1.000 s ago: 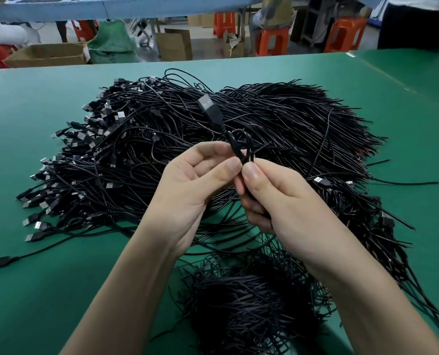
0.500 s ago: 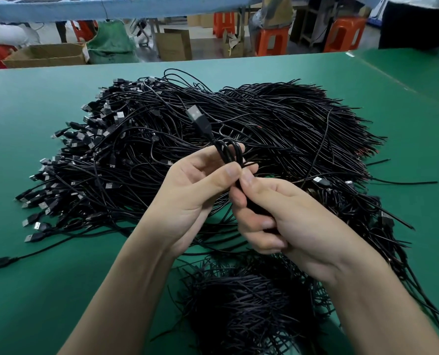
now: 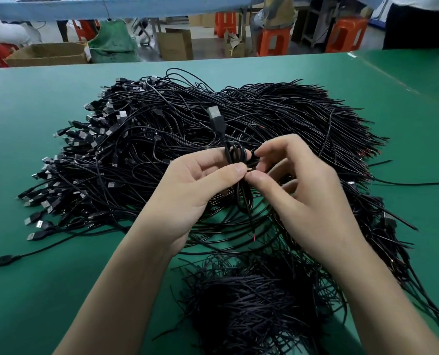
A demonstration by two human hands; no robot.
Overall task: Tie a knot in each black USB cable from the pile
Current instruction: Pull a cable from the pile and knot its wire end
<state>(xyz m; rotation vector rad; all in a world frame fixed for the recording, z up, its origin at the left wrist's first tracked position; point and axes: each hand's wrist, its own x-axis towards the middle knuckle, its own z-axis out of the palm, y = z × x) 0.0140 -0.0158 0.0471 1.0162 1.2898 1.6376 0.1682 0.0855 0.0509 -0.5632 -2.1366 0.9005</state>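
Left hand pinches one black USB cable between thumb and forefinger, plug pointing up, above the pile on the green desk. Right hand fingers are closed on the cable's small loop, touching the left thumb. A second bundle lies nearer.

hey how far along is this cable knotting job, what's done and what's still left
Possibly done: a smaller heap of black cables lies near the person, apart from the main pile; whether those are knotted cannot be told. In hand: the left hand and right hand pinch one USB cable, plug up, with a small open loop not yet tightened. Left: the big pile on the green table, so most of the job remains.
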